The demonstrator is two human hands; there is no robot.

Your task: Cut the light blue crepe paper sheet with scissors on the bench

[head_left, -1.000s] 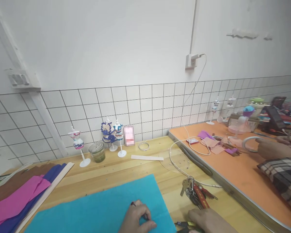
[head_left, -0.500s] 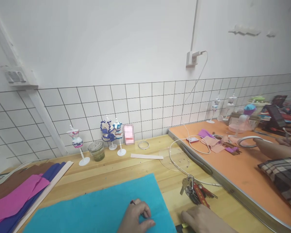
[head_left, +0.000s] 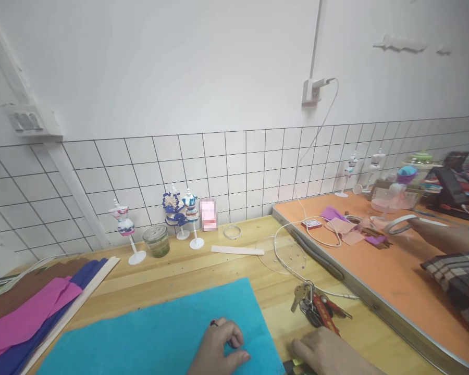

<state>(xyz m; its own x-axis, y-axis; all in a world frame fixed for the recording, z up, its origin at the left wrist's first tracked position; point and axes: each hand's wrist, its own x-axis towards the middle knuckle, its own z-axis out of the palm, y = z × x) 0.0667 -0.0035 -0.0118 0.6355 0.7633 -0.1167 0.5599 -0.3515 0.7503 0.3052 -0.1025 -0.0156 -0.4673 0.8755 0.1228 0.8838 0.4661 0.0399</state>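
The left hand (head_left: 221,349) rests on the blue cloth (head_left: 152,333), fingers curled and thumb bent in toward them; whether they pinch anything I cannot tell. The right hand (head_left: 324,351) lies just past the cloth's right edge, over a dark tool (head_left: 291,367) with a bit of yellow; the palm hides most of it, so how firmly it is held cannot be told. The cloth lies spread flat on the wooden counter (head_left: 375,341), its near part running out of view. It looks like thin felt: probably light, soft and limp, with a surface that should grip rather than slide. It would likely sag if lifted by one corner, so the free far edge, taken at two places, seems the better hold, pressed lightly to avoid stretching it. Just beyond the right hand lies a bunch of keys (head_left: 316,307); farther back are a pale strip (head_left: 237,250), a lidded jar (head_left: 157,242) and a small dress form (head_left: 125,226). Folded pink cloth (head_left: 27,323) lies on a stack at the left. On the orange surface (head_left: 398,281) to the right, a co-worker's plaid sleeve (head_left: 461,281) shows.
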